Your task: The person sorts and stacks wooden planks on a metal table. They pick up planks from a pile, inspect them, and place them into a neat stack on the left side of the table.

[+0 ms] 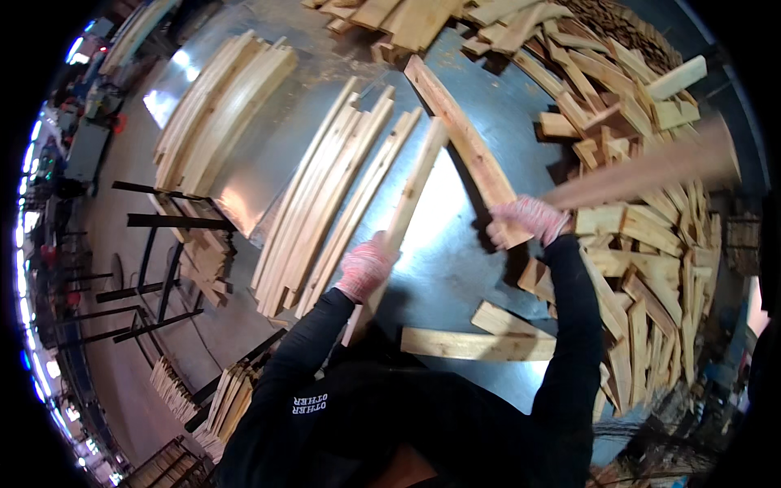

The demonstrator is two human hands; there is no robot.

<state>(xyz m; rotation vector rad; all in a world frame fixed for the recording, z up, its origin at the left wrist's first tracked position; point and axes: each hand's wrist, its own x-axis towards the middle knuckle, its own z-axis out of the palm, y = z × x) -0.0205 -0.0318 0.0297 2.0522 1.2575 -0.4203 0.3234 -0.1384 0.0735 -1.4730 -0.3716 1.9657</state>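
My left hand, in a red-and-white knit glove, is closed around a long narrow wooden strip slanting away over the metal table. My right hand, gloved alike, grips the near end of a longer wooden board, which points to the far left. Just beyond the right hand, a motion-blurred board stretches over the woodpile; whether it touches the hand I cannot tell. Several pale strips lie side by side left of the left hand's strip. Close to my body rest a board and a short offcut.
A heap of loose wood pieces covers the right side. Another group of strips lies at the far left, and more boards at the far edge. Black metal racks stand left of the table, with stacked wood lower down.
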